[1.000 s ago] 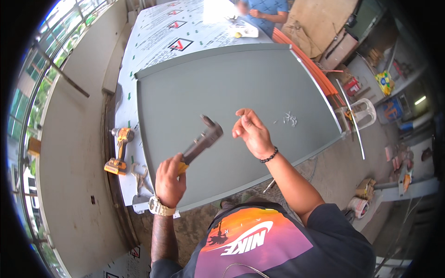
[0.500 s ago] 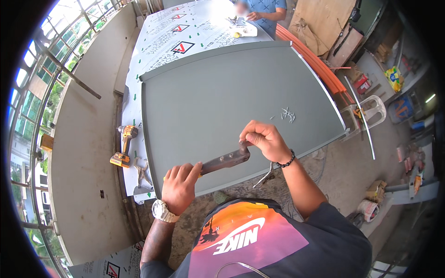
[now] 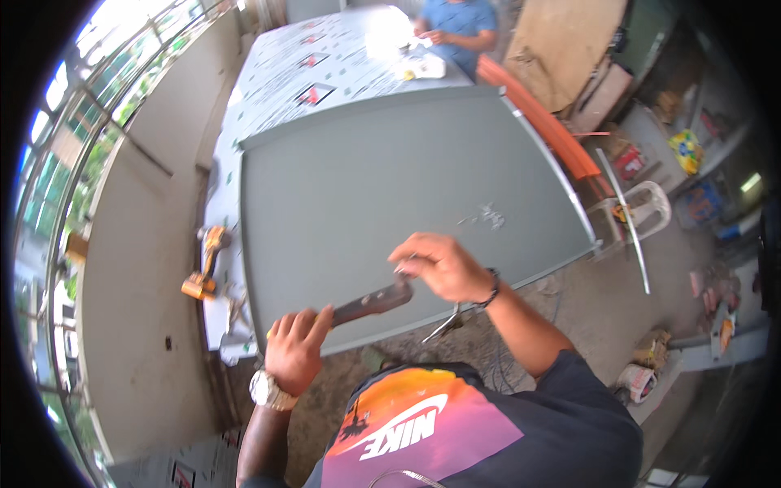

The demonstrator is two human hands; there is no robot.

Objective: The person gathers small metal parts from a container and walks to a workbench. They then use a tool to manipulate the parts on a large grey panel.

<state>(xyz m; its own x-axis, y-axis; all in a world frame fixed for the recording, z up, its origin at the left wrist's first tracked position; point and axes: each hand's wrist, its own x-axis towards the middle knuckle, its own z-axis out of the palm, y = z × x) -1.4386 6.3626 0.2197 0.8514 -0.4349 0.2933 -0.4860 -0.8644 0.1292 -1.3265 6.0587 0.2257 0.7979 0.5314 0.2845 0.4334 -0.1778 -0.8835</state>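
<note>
My left hand is wrapped round the handle of a dark hand riveter, its head pointing right and slightly up. Just above the tool's head, my right hand is closed in a pinch at the fingertips. Something small seems to be between them, but blur hides what it is. Both hands are over the near part of a large grey panel with raised edges. A small pile of loose silver rivets lies on the panel beyond my right hand.
A yellow and black cordless drill and a metal clamp lie on the printed sheet left of the panel. Another clamp sticks out at the near edge. A co-worker in a blue shirt is at the far end, beside orange bars.
The view has shifted slightly, and the hands appear a little lower and to the left. My right fingertips have come off the riveter's head and are now just above it. The left grip is unchanged.
</note>
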